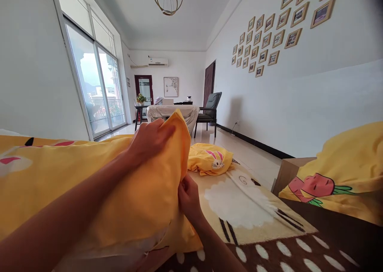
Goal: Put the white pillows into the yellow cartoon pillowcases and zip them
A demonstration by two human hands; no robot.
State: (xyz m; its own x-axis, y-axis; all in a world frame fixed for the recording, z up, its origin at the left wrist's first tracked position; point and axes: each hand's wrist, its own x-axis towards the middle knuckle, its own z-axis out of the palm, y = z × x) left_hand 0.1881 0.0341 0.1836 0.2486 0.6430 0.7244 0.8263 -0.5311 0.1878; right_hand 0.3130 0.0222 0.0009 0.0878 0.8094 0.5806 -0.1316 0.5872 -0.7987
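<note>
A large yellow fabric cover (143, 196) fills the lower left, its corner lifted to a peak in front of me. My left hand (151, 139) is closed on the cloth near that raised corner, with some fingertips hidden by folds. Lower down, my right hand (189, 195) pinches the cover's right-hand edge between thumb and fingers. White material (119, 256) shows along an opening at the bottom of the cover, close to my body. Farther left, the yellow fabric carries pink and white printed figures.
A crumpled yellow cloth with a rabbit print (211, 159) lies on a cream sheep-patterned rug (254, 196). At right, yellow carrot-print fabric (353, 168) drapes over a brown edge. Farther back stand a dark chair (211, 110) and a covered table (152, 111).
</note>
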